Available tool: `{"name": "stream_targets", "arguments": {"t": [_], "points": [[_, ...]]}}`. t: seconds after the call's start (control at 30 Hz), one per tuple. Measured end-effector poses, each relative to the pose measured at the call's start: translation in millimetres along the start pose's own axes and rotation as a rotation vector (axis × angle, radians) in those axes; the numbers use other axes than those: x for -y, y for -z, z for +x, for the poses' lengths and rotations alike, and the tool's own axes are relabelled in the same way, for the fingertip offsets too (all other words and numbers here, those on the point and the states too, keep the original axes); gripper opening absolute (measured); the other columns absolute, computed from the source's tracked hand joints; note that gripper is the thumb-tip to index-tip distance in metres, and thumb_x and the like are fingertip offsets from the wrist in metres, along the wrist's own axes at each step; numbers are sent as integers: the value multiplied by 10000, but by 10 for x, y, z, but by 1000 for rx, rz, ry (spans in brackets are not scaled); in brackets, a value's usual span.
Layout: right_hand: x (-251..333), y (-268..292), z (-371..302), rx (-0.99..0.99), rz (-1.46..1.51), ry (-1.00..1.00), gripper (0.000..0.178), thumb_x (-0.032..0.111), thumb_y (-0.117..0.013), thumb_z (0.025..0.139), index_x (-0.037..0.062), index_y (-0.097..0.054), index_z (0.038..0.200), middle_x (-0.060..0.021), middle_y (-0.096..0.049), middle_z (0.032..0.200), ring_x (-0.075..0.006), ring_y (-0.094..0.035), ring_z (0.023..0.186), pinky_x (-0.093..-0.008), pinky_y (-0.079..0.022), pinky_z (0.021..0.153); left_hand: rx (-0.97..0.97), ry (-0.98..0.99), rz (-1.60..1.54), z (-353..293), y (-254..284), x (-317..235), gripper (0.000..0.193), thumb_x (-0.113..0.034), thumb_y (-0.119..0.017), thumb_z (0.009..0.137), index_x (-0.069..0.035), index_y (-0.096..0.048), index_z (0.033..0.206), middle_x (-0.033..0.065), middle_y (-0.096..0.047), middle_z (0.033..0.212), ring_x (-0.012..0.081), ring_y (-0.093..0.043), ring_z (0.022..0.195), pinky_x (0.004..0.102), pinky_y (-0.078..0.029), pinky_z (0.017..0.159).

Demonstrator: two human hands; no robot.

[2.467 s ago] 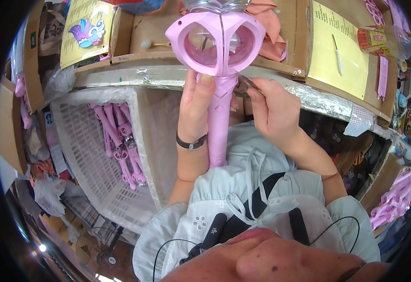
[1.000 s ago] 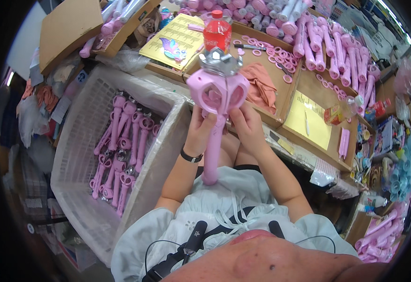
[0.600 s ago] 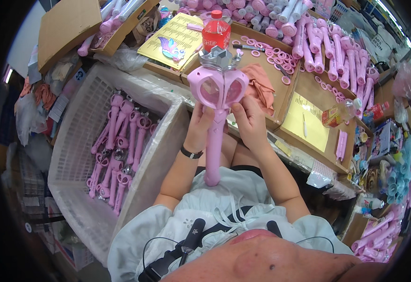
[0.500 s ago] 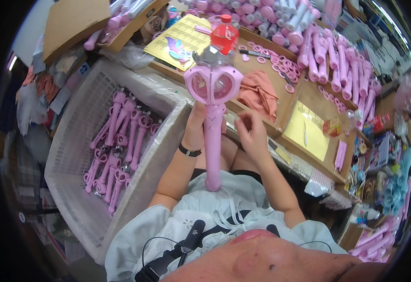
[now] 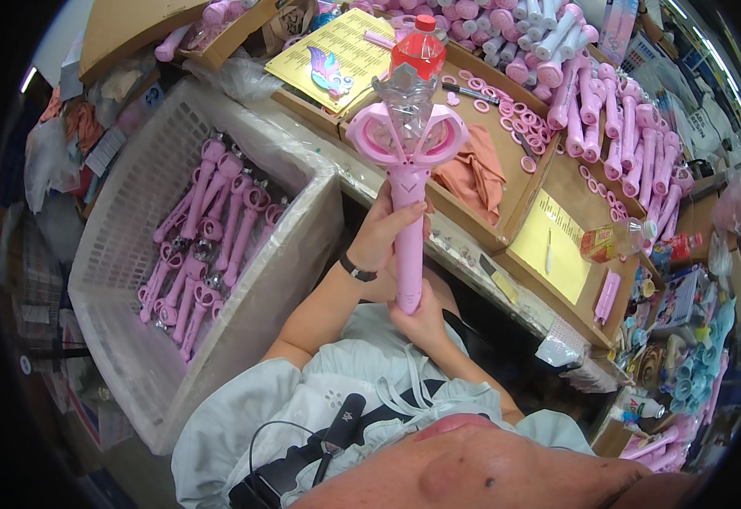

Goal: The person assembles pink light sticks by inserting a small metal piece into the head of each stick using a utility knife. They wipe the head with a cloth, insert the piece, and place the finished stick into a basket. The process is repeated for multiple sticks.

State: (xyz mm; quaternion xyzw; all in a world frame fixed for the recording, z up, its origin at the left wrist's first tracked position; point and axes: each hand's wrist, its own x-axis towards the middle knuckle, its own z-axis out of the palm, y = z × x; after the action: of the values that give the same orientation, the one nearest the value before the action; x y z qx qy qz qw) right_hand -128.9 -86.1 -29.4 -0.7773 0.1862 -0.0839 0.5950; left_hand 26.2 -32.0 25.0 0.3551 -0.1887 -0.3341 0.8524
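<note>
A pink toy wand (image 5: 409, 265) with a clear crown-shaped top stands almost upright in front of me, its head leaning slightly away. My left hand (image 5: 385, 231) is closed round the upper handle, just below the ringed head, with the thumb across the front. Lower down, my right hand (image 5: 423, 321) wraps the bottom end of the handle, partly covering it. Several similar pink wands lie in a white plastic basket (image 5: 314, 212) to my left. Behind the wand's head are a red-filled bottle (image 5: 418, 59) and an orange cloth (image 5: 475, 174).
On the bench, a cardboard tray (image 5: 506, 240) holds pink rings (image 5: 530, 165), a marker (image 5: 470, 92) and a yellow sheet (image 5: 548, 242) with a pen. Pink wand handles (image 5: 616, 127) pile up at the far right. A tipped bottle (image 5: 610, 241) lies beside the sheet.
My right hand has come down from beside the wand's head and closed round its lower end. The wand has moved slightly right, and its head has turned and tipped away.
</note>
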Motion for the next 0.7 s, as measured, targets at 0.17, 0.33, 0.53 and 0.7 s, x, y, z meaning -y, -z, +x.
{"name": "stream_targets", "arguments": {"t": [0.17, 0.33, 0.53, 0.7], "points": [[-69, -3, -41, 13, 0, -14, 352, 183, -668, 696, 5, -505, 952, -160, -578, 763, -247, -591, 672, -339, -469, 627, -35, 2, 35, -42, -40, 14, 485, -187, -586, 857, -53, -326, 1245, 87, -553, 931, 163, -583, 719, 285, -491, 606], [-118, 67, -81, 140, 104, -25, 401, 192, -683, 693, 9, -510, 1005, -117, -584, 780, -205, -581, 684, -319, -467, 640, 114, -175, 63, 111, 6, -187, 803, -701, -424, 788, -7, -476, 1190, 122, -580, 1051, 206, -591, 798, 324, -495, 664], [-137, 81, -82, 199, 114, -11, 414, 197, -692, 696, 17, -512, 1022, -101, -599, 809, -190, -591, 714, -315, -470, 664, 104, -131, -217, 130, 52, -132, 690, -522, -596, 812, -14, -405, 1240, 128, -555, 1138, 235, -604, 955, 370, -489, 856], [-117, 114, -93, 170, 27, -52, 418, 210, -688, 701, 18, -508, 1026, -142, -607, 814, -243, -614, 718, -336, -477, 672, -60, 17, 63, -109, 25, 69, 568, -176, -609, 813, -55, -307, 1278, 168, -528, 1110, 207, -607, 795, 323, -536, 633]]}}
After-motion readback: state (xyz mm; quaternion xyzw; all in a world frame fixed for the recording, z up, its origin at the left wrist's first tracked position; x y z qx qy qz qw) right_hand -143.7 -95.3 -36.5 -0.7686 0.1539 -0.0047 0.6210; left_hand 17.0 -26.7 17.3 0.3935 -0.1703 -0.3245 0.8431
